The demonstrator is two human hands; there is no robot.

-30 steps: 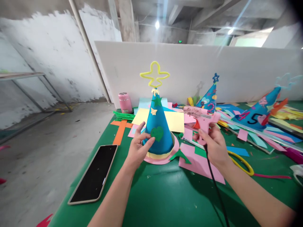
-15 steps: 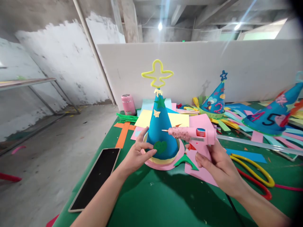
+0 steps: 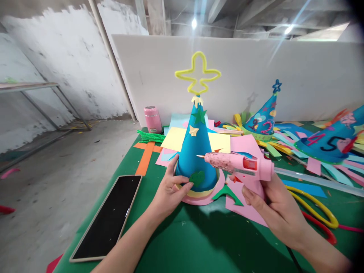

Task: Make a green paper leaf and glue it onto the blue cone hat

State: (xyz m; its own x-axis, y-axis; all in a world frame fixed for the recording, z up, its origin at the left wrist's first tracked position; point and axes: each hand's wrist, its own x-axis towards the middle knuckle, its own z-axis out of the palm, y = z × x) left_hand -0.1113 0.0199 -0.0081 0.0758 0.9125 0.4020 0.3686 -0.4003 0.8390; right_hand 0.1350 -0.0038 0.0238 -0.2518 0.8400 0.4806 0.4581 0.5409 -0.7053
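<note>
A blue paper cone hat (image 3: 199,146) with a pink and cream brim stands upright on the table. It carries a cream star (image 3: 193,131), a green star (image 3: 199,116) and a yellow pipe-cleaner shape (image 3: 198,72) at its tip. My left hand (image 3: 170,187) rests against the hat's lower left side, its thumb and finger pinching a green heart (image 3: 197,179) at the front. Closed around a pink glue gun (image 3: 239,163), my right hand (image 3: 273,204) holds it in front of the hat. The nozzle points left, above the heart, and a long clear glue stick (image 3: 315,179) trails from its back.
On the left lies a black phone-like slab (image 3: 109,218). Behind it are orange strips (image 3: 145,163), green pipe cleaners (image 3: 149,136) and a pink bottle (image 3: 152,120). A green cutout (image 3: 229,195) lies beside the brim. Two decorated hats (image 3: 261,119) stand to the right; a white panel (image 3: 153,68) rises behind.
The camera view has shifted slightly. The green heart has tilted in my left hand's pinch. My right hand and the glue gun have come a little closer to the camera.
</note>
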